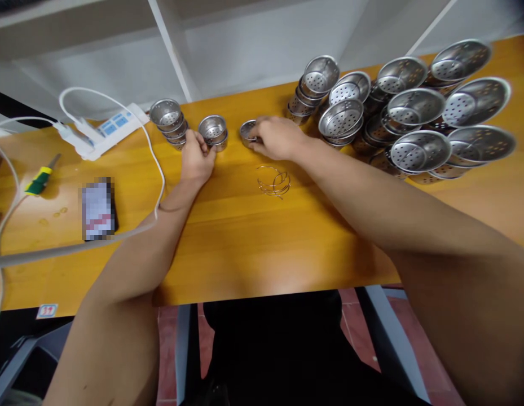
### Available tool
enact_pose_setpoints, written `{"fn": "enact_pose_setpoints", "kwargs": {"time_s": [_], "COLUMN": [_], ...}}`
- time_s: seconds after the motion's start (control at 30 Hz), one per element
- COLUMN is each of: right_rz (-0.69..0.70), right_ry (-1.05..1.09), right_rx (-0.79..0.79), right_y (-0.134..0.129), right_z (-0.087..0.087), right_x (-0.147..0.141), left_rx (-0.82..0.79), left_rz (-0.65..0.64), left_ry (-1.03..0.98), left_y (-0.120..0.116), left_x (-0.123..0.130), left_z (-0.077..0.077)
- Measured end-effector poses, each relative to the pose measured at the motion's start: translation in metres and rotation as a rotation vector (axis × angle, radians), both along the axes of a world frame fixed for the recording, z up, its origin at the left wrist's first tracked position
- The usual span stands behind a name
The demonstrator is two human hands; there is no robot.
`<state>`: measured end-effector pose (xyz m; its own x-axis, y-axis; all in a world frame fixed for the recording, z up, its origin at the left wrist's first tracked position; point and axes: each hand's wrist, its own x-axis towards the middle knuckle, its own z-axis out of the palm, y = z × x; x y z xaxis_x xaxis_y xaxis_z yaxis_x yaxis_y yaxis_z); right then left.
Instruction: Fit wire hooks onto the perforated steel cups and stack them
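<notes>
My right hand (275,137) closes its fingers on the rim of a small metal cup (247,131) that stands alone on the wooden table. My left hand (197,157) is between two short stacks of perforated metal cups, its fingers bent; whether it grips a cup is hard to see. The left stack (166,115) leans slightly, and the other stack (213,131) touches or nearly touches the left fingertips. Several thin wire rings (274,183) lie on the table below my right hand.
Many stacked perforated cups (416,107) fill the right back of the table (245,242). At the left are a white power strip (113,131) with cables, a phone (98,210) and a green-yellow tool (39,180). A white cable crosses over my left forearm.
</notes>
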<state>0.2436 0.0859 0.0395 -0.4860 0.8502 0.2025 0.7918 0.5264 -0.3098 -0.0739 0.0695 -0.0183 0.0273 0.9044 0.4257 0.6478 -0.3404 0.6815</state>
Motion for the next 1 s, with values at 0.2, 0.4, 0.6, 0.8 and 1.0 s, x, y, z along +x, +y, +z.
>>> {"fn": "enact_pose_setpoints", "kwargs": {"time_s": [0.2,0.4,0.6,0.8,1.0], "right_rz": [0.088,0.057,0.049,0.111,0.22], "right_ry": [0.305,0.459,0.509,0.51,0.487], "right_rx": [0.034,0.015,0.012,0.032,-0.026], "right_y": [-0.034,-0.088,-0.084,-0.085,-0.099], "right_z": [0.008,0.016,-0.007,-0.009,-0.003], "right_x": [0.036,0.032,0.026,0.021,0.01], "left_rx": [0.004,-0.044,-0.002,-0.078,-0.11], "left_rz": [-0.134,-0.121,-0.14,-0.387,-0.511], "left_ry": [0.111,0.129,0.151,0.085,0.016], "left_y": [-0.03,-0.033,-0.034,-0.055,-0.061], "left_x": [0.02,0.025,0.023,0.037,0.063], "left_z": [0.025,0.027,0.029,0.026,0.018]}}
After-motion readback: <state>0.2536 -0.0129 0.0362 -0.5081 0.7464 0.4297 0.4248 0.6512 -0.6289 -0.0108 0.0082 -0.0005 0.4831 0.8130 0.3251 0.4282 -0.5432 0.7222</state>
